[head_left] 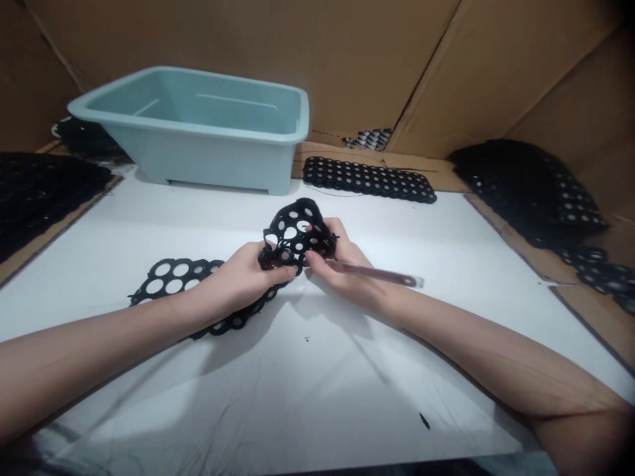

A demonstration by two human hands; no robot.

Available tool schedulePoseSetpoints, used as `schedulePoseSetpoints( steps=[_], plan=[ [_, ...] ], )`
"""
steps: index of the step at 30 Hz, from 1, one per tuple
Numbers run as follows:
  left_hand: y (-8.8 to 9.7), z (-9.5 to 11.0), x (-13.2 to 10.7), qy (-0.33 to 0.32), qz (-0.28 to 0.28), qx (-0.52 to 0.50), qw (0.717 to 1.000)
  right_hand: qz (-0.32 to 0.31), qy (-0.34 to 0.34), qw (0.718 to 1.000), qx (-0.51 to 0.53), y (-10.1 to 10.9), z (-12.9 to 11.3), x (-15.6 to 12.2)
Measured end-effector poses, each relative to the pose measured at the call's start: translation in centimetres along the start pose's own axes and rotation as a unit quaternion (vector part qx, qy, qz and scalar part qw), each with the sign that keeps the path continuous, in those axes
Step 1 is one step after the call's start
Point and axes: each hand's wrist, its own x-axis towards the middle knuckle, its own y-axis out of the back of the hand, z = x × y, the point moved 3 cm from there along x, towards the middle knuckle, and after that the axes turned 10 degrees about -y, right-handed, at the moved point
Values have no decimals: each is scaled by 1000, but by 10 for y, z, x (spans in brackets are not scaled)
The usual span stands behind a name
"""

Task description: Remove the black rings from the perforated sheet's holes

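Pinching black mesh (pixel 285 215) with nearly closed left hand (pixel 245 274) and right hand (pixel 344 281), gripping slim tool (pixel 377 272) in right, inside bench (pixel 397 390) edges; could nick mesh by tool slip.

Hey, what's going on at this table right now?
Someone is handling a black piece with round holes, one end bunched up between the left hand and the right hand. The right hand also grips a slim reddish-brown tool. The rest trails left over the white tabletop. Behind it stands a light blue tub, with a similar patterned strip lying to its right.
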Motion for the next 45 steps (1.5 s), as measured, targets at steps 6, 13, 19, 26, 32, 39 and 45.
schedulePoseSetpoints(
  steps=[6, 13, 19, 26, 32, 39, 45],
  plan=[
    [-1, 11, -2, 3, -52, -17, 998, 14, -3, 1000, -13, 2, 0, 4],
    [2, 23, -2, -11, -56, 47, 997, -121, -52, 966, 224, 2, 6, 8],
    [4, 27, -2, -15, -26, 26, 999, -131, -44, 946, 292, 1, 8, 12],
    [4, 23, -1, -15, -17, 28, 999, -123, -46, 946, 295, 2, 9, 13],
    [4, 22, 0, -17, -3, -11, 1000, -133, -44, 947, 289, 2, 10, 14],
    [4, 20, -1, 5, -13, -5, 1000, -131, -42, 952, 274, 4, 10, 13],
    [1, 6, 2, -15, -13, -59, 998, -123, -38, 947, 293, 2, 16, 17]
  ],
)
